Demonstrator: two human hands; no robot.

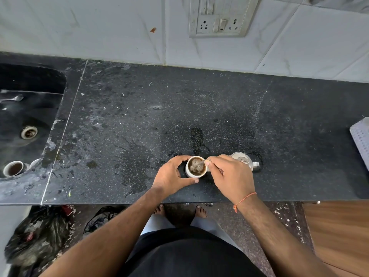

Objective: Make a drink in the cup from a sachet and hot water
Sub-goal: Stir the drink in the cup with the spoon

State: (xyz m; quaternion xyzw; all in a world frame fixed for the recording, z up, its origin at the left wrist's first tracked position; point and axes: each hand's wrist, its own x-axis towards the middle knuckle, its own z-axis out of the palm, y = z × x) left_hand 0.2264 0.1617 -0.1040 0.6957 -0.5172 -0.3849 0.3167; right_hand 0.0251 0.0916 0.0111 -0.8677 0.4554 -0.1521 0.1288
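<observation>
Brown frothy drink (197,168) fills the cup (187,172), gripped in the curled left hand (171,174). Right hand (229,174), beside it, pinches a stirrer (200,163) slanting leftward into the drink.

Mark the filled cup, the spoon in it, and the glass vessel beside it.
cup (188,171): head view, white outer wall, left side.
spoon (201,162): head view, handle above the drink.
glass vessel (239,156): head view, clear top.
</observation>
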